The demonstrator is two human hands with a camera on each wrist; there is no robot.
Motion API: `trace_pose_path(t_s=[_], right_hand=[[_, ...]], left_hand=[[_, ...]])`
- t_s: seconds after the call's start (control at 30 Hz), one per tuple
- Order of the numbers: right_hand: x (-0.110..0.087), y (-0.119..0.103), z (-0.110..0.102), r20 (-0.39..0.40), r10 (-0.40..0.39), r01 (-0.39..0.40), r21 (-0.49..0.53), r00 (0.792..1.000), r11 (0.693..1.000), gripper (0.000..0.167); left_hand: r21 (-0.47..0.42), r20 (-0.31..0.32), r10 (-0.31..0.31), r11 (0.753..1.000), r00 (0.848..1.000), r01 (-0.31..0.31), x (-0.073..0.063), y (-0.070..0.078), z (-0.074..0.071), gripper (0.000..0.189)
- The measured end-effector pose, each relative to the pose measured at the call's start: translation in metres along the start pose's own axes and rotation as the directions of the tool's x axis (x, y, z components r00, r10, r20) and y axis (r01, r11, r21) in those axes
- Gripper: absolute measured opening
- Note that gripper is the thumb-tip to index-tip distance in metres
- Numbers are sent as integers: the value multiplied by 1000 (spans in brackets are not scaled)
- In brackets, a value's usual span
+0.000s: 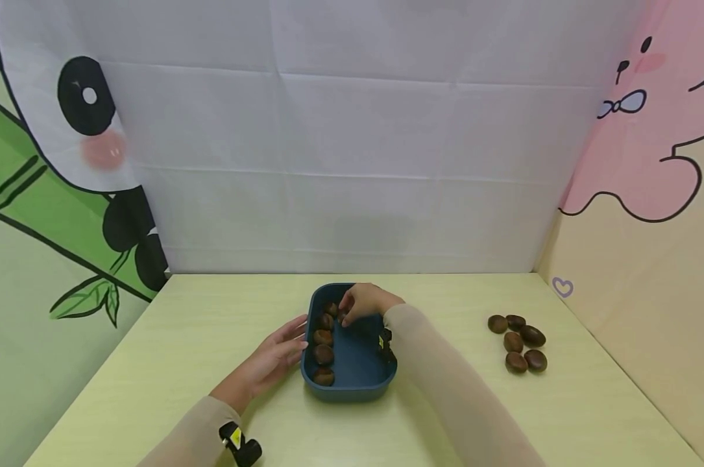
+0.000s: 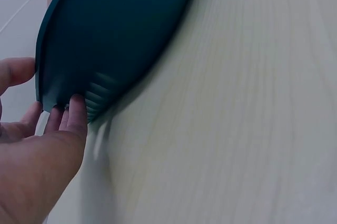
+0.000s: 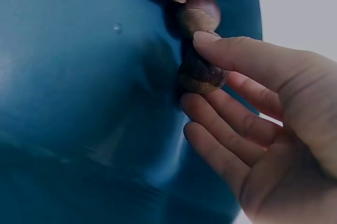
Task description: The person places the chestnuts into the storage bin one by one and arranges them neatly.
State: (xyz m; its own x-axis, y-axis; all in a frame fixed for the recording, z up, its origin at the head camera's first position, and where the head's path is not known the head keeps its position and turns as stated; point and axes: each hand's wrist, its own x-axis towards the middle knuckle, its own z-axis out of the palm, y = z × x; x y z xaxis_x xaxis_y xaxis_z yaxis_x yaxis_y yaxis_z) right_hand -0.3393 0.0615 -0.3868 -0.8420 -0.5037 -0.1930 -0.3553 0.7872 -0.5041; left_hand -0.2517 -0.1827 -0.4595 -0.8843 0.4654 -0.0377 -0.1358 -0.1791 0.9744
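Note:
A blue rectangular tray (image 1: 360, 363) lies on the table, with several brown chestnuts (image 1: 324, 354) lined up along its left inner wall. My right hand (image 1: 370, 301) reaches over the far end of the tray. Between its thumb and fingers it pinches a dark chestnut (image 3: 200, 74), right beside another chestnut (image 3: 199, 14) at the end of the row. On the tray's left side, my left hand (image 1: 272, 363) rests its extended fingers against the outer wall. The left wrist view shows the fingertips (image 2: 78, 103) touching that wall near a ribbed patch.
To the right on the pale wooden table (image 1: 445, 415) lies a loose group of several chestnuts (image 1: 513, 342). A white cloth panel (image 1: 363, 130) stands behind the table. Walls with painted cartoon figures flank both sides.

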Motion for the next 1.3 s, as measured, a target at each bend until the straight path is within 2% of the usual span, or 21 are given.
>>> trace_pose_path(t_s=[0.3, 0.6, 1.0, 1.3], right_hand=[[3, 5, 12, 5, 35, -36, 27, 999, 999, 34], [5, 7, 18, -33, 39, -38, 28, 999, 999, 33], [5, 7, 17, -60, 43, -41, 44, 997, 998, 31], [-1, 2, 4, -64, -11, 14, 36, 998, 999, 31]], left_hand=[[-2, -3, 1, 1000, 1000, -1, -1, -1, -1, 69], [-4, 4, -2, 1000, 1000, 2, 0, -1, -1, 69], [-4, 12, -1, 1000, 1000, 1, 0, -1, -2, 69], [-1, 5, -5, 1000, 1000, 5, 1, -1, -2, 68]])
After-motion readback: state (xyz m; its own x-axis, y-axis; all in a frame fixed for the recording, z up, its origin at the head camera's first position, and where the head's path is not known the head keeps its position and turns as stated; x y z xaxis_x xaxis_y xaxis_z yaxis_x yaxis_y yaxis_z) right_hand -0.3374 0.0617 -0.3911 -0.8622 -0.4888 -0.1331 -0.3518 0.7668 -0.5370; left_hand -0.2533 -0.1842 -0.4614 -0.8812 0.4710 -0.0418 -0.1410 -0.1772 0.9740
